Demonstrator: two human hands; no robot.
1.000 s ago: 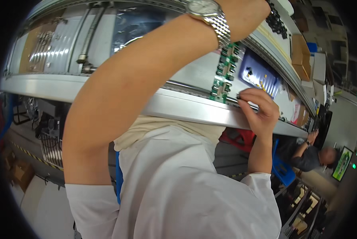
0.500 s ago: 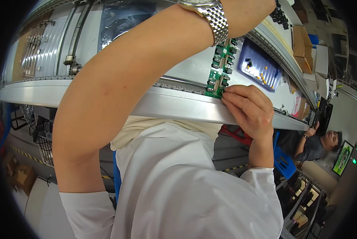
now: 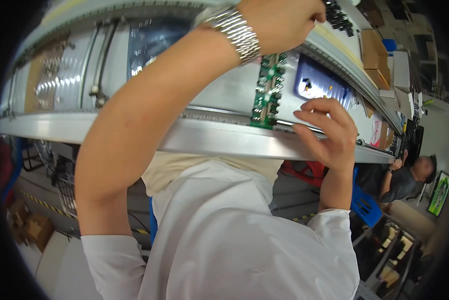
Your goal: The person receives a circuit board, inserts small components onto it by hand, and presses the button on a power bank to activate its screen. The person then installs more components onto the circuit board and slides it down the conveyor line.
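A long green circuit board [image 3: 268, 95] with black and silver parts lies across the conveyor, its near end at the metal front rail. My right hand [image 3: 329, 131] hovers just right of that near end, thumb and fingers spread, nothing between them. My left arm, a silver watch [image 3: 237, 35] on its wrist, reaches across and over the board's far end. My left hand [image 3: 287, 22] is beside a pile of small black components [image 3: 338, 19] at the top. Its fingers are curled; what they hold, if anything, is hidden.
A clear blue-tinted tray [image 3: 322, 82] with a few small black and yellow parts sits right of the board. The metal rail [image 3: 224, 137] runs along the front. Cardboard boxes [image 3: 375, 57] stand at the far right. A co-worker [image 3: 402, 177] sits beyond, near a blue chair [image 3: 365, 202].
My right hand has let go of the board's near end, moved slightly right and opened. My left hand has shifted left, showing more of the black components. The whole view is tilted a little.
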